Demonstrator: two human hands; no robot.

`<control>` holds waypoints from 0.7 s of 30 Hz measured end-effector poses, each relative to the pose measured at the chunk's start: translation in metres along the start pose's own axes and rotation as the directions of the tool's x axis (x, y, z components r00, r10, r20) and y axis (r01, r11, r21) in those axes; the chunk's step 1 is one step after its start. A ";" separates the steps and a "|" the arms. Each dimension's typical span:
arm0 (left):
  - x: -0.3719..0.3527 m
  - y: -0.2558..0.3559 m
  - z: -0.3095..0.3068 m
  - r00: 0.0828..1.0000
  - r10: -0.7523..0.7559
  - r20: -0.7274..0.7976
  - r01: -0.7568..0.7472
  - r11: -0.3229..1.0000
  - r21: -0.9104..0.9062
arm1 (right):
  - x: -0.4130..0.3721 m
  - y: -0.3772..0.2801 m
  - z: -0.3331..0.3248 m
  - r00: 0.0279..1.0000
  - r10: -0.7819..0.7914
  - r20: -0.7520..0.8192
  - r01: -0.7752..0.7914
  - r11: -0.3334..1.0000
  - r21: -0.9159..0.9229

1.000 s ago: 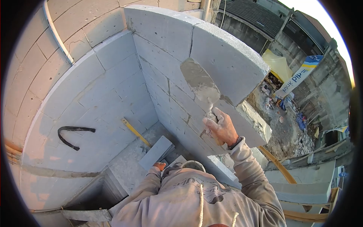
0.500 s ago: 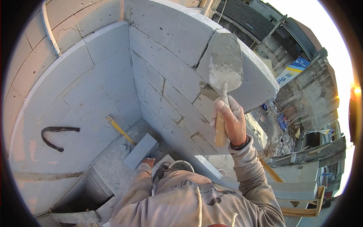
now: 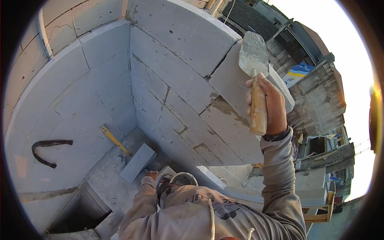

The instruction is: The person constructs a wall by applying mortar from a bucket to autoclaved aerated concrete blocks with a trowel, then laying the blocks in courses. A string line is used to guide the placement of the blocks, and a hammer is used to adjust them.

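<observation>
My right hand [image 3: 269, 102] is wrapped round the wooden handle of a trowel [image 3: 254, 54]. The mortar-smeared blade points up, over the top block of the grey block wall [image 3: 180, 108]. My left hand [image 3: 152, 175] hangs low by my side, close to a loose grey block [image 3: 138, 162]; its fingers are too small to make out.
A yellow level [image 3: 115, 140] leans near the corner on the left. A black curved strip [image 3: 50, 148] lies against the left wall. At lower left is a dark opening [image 3: 80, 212]. Beyond the wall stand buildings and a blue and yellow banner [image 3: 298, 73].
My right hand and the trowel have moved right and outward, and the blade has turned. The view has shifted slightly. My left hand stays low.
</observation>
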State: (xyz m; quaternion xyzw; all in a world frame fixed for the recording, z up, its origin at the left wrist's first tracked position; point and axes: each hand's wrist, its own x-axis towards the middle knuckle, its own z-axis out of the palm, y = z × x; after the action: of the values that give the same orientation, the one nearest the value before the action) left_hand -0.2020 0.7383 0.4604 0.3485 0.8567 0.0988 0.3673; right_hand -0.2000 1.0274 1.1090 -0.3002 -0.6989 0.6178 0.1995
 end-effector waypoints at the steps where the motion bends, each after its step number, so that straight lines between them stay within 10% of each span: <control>1: 0.005 -0.004 0.000 1.000 0.011 0.000 -0.011 1.000 0.007 | -0.005 0.003 0.000 1.000 -0.004 -0.012 0.004 1.000 0.000; 12: 0.028 -0.037 -0.027 0.999 0.000 0.034 0.003 0.994 -0.108 | -0.075 0.042 -0.010 0.945 0.228 0.232 -0.202 0.970 -0.132; 15: 0.027 -0.044 -0.028 0.991 -0.101 0.091 0.122 0.956 -0.265 | -0.079 0.034 -0.027 0.965 0.107 0.240 -0.012 0.930 -0.367; 18: 0.024 -0.054 -0.018 0.985 -0.139 0.097 0.163 0.937 -0.309 | -0.087 -0.002 -0.052 0.951 -0.235 0.201 0.295 0.498 -0.815; 21: 0.020 -0.060 -0.018 0.994 -0.008 0.106 0.017 0.996 -0.083 | -0.086 -0.036 -0.084 0.818 -0.550 0.165 0.259 0.097 -0.961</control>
State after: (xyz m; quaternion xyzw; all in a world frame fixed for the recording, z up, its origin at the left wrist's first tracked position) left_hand -0.2559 0.7086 0.4364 0.3322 0.8333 0.1141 0.4268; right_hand -0.0880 1.0308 1.1653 -0.2216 -0.9485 -0.0674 0.2162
